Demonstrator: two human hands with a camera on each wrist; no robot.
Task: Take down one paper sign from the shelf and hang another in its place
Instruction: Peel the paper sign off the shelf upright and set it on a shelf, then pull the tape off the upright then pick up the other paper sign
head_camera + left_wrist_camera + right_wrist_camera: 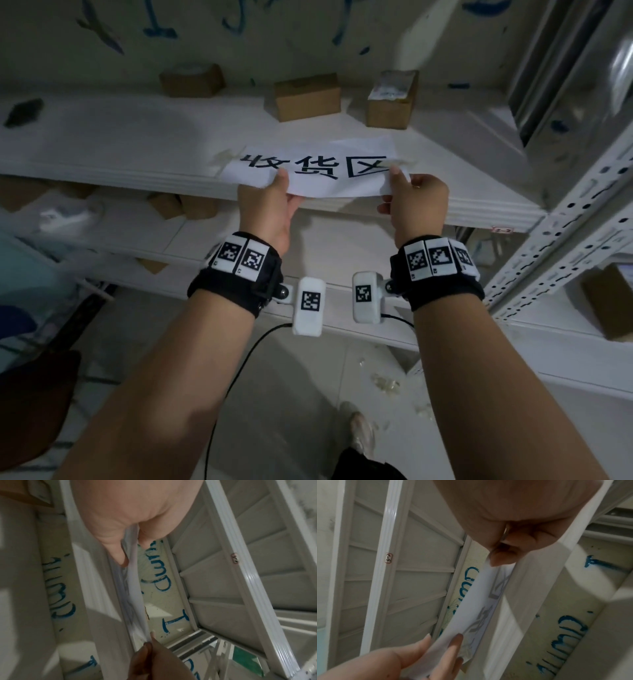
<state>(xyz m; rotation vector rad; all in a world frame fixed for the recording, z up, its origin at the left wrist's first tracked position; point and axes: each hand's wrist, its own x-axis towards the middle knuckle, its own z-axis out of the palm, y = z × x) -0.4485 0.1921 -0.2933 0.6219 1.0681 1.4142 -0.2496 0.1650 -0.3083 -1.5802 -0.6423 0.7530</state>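
Both hands pinching paper sign (317, 171) at shelf (479, 209) front edge: left hand (270, 205) gripping its left end, right hand (416, 205) its right end. Probably positioning or peeling, can't tell which. Next: keeping it level w/ edge, pressing the ends flat.

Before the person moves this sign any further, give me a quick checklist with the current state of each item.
1. Left hand pinches the paper sign near its left end: ok.
2. Right hand pinches the sign's right end: ok.
3. Sign held flat and level, printed side facing the head camera: ok.
4. Tape at the sign's left corner: a strip shows there; stuck to the shelf or loose, cannot tell.
5. Tape at the right corner: hidden near the right thumb, cannot tell.
6. Cardboard boxes at the back of the shelf stand apart from the sign: ok.
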